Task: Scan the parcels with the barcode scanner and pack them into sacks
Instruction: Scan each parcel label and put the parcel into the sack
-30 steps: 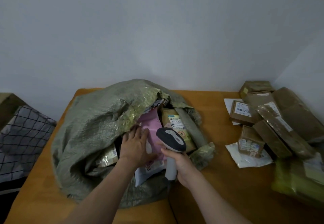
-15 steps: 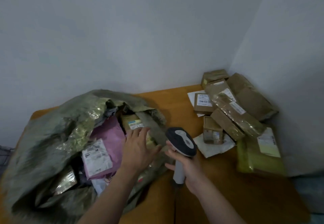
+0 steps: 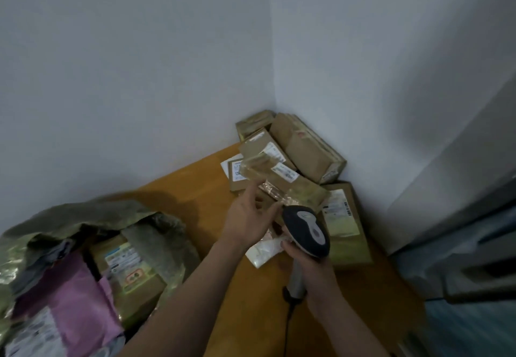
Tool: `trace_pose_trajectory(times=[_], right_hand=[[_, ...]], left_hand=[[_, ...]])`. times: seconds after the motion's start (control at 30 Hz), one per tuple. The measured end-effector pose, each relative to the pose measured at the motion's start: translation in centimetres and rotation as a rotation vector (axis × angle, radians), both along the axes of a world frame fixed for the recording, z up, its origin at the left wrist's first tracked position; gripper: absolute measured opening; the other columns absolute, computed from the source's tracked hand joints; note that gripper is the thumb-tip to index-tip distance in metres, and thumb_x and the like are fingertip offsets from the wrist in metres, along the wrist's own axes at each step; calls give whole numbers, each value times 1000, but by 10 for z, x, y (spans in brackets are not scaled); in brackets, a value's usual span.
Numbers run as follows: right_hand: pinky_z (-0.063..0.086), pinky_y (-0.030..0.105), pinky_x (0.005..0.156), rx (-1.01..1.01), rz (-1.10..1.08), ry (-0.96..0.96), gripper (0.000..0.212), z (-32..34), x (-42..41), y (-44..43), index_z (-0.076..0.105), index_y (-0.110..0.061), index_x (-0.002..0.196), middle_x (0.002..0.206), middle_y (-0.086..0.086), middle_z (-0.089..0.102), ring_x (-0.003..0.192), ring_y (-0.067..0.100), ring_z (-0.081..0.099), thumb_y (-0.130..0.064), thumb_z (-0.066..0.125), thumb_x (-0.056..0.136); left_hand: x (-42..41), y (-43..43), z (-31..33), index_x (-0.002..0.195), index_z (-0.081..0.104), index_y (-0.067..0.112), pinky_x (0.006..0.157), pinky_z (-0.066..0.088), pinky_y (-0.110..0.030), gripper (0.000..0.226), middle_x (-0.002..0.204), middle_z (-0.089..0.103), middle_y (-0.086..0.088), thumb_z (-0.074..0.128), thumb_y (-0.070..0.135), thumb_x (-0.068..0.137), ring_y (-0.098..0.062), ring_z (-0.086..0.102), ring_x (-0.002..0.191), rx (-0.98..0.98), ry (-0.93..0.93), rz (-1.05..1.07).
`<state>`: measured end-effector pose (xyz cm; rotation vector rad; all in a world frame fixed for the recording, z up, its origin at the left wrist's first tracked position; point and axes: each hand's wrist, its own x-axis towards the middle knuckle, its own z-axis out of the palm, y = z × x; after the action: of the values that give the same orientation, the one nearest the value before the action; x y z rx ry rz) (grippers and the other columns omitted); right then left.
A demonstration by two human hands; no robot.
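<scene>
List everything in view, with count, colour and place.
sack: one, green, lower left, mouth open
pink parcel: one, pink, inside the sack
labelled box: one, brown, inside the sack
brown parcels: several, brown, piled in the table's far corner
yellow-green parcel: one, yellow-green, beside that pile
white bag: one, white, on the table below the hands
table: one, orange-brown, under sack and parcels
barcode scanner: one, dark grey, in the right hand
left hand: one, at a taped parcel of the pile, grip unclear
right hand: one, grips the scanner's handle
</scene>
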<state>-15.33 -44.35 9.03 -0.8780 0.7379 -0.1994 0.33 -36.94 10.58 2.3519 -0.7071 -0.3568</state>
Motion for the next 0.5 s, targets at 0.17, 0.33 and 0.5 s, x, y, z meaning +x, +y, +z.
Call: trace_pose_trajectory(times=[0.17,0.33,0.5], right_hand=[[56,32,78,29,-124,-22,43,-11,-7,-41,59,-37,109,118,-8,63,103,10,60,-6,77,86],[57,34,85,50,-155,-9,53,-23,-8,-60,58,-33,125,125,-6,62,112,15,60,-11,82,83],[51,30,72,75,-118,12,45,-26,-8,-71,56,-42,107,116,-10,61,114,26,62,-12,80,84]], left_hand=[[-10,-58,-13,151,42,31,83,56,-32,65,127,69,-6,65,55,95,-23,69,106,120,76,-63],[-16,-78,-27,141,49,32,89,56,-39,59,121,72,-4,62,62,92,-28,70,103,279,162,-20],[-17,-82,-35,114,56,28,78,63,-46,49,96,73,3,68,62,80,-21,73,84,216,280,114]])
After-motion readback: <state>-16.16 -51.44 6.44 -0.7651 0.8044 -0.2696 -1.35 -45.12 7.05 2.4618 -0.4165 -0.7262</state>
